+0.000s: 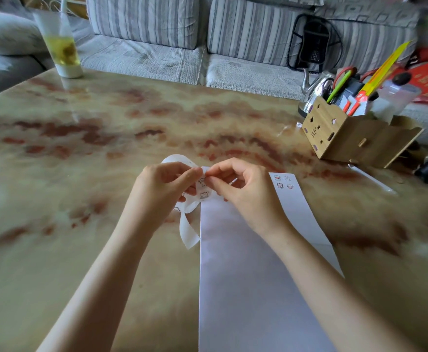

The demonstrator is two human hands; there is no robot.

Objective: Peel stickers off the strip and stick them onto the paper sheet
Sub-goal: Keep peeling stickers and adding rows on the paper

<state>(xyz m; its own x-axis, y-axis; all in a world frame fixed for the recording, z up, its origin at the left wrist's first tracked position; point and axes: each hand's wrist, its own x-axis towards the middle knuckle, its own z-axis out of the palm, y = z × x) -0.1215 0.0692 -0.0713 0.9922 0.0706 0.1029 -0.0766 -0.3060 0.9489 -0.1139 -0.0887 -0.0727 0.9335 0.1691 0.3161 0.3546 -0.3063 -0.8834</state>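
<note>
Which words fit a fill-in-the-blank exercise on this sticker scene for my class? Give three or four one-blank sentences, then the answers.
The left hand grips the sticker strip while the right hand pinches a ____ on it.
The stickers already on the paper sheet number ____.
The wooden organizer stands to the ____ of the sheet.
The glass holds a ____ drink.
Answers: sticker; four; right; yellow.

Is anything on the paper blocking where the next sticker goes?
Nothing visible. The paper sheet is bare apart from four stickers at its far right corner. The strip is held at its left edge.
</note>
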